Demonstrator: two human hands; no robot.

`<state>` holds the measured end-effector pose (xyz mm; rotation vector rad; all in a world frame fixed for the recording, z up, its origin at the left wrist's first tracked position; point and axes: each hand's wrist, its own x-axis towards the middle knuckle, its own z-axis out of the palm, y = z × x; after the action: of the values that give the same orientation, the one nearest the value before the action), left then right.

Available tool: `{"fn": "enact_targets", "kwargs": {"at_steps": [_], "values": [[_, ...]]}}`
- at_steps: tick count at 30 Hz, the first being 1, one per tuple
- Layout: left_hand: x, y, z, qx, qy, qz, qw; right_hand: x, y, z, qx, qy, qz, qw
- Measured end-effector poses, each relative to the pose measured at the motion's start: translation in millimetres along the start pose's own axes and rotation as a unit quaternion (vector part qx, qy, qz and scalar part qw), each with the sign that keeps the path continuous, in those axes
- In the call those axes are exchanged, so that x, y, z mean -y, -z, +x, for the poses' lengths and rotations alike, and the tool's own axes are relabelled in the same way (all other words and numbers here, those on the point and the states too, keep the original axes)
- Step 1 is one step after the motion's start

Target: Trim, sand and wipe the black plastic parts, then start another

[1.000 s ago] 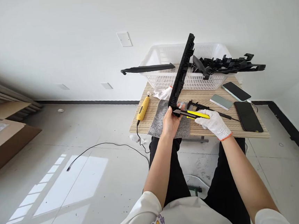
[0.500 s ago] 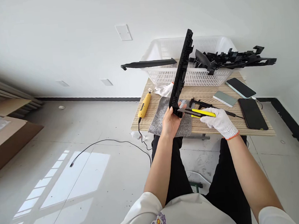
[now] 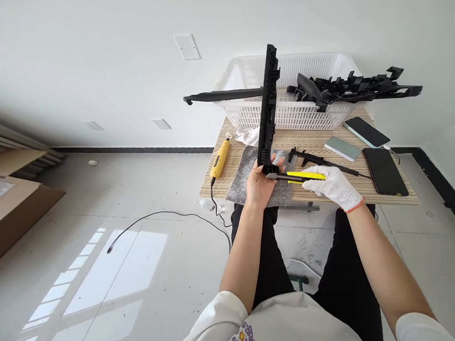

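Observation:
My bare left hand (image 3: 261, 185) grips the lower end of a long black plastic part (image 3: 268, 108), which stands nearly upright above the grey felt pad (image 3: 245, 181). My right hand (image 3: 331, 187), in a white knit glove, is closed on a yellow and black utility knife (image 3: 300, 176). The knife lies almost level and its tip meets the bottom end of the black part, beside my left thumb.
A small wooden table (image 3: 377, 194) carries a white plastic basket (image 3: 322, 117) with several long black parts (image 3: 358, 88) across it, a yellow corded tool (image 3: 219, 160), a black caliper (image 3: 318, 160), two phones (image 3: 384, 171) and a grey-green slab (image 3: 342, 148). Cardboard boxes (image 3: 4, 211) stand at far left.
The black part has swung from leaning right to nearly upright. The knife tip has stayed at its lower end. My view has shifted slightly.

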<state>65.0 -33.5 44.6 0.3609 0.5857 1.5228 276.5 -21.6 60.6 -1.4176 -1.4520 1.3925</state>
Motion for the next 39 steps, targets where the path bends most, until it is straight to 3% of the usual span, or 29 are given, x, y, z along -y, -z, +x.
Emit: {"fn": "enact_targets", "kwargs": {"at_steps": [8, 11, 15, 18, 21, 24, 33, 39], "values": [[1.4, 3.2, 0.0, -0.01, -0.002, 0.027, 1.0, -1.0, 2.1, -1.6, -0.014, 0.002, 0.017, 1.0], [1.0, 3.7, 0.3, -0.009, -0.002, 0.024, 1.0, -1.9, 2.9, -2.2, 0.022, 0.0, 0.004, 1.0], [0.6, 3.3, -0.4, -0.008, -0.003, 0.024, 1.0, -3.7, 3.5, -2.8, -0.018, 0.01, 0.002, 1.0], [0.5, 2.2, -1.9, -0.006, -0.01, 0.02, 1.0, -5.3, 4.4, -3.0, 0.012, 0.009, -0.013, 1.0], [-0.3, 0.5, -3.5, -0.002, -0.011, 0.02, 1.0, -5.6, 5.7, -3.4, -0.016, 0.011, -0.007, 1.0], [-1.6, -1.0, -4.6, -0.005, -0.009, 0.029, 1.0, -5.0, 6.9, -4.2, 0.012, 0.005, -0.011, 1.0], [-0.8, 0.4, -1.5, -0.014, -0.015, 0.009, 1.0, -5.7, 8.9, -6.1, -0.015, 0.007, 0.003, 1.0], [5.8, 3.8, 2.4, -0.037, -0.031, 0.059, 0.997, -7.3, 9.9, -7.6, -0.002, 0.011, -0.01, 1.0]]}}
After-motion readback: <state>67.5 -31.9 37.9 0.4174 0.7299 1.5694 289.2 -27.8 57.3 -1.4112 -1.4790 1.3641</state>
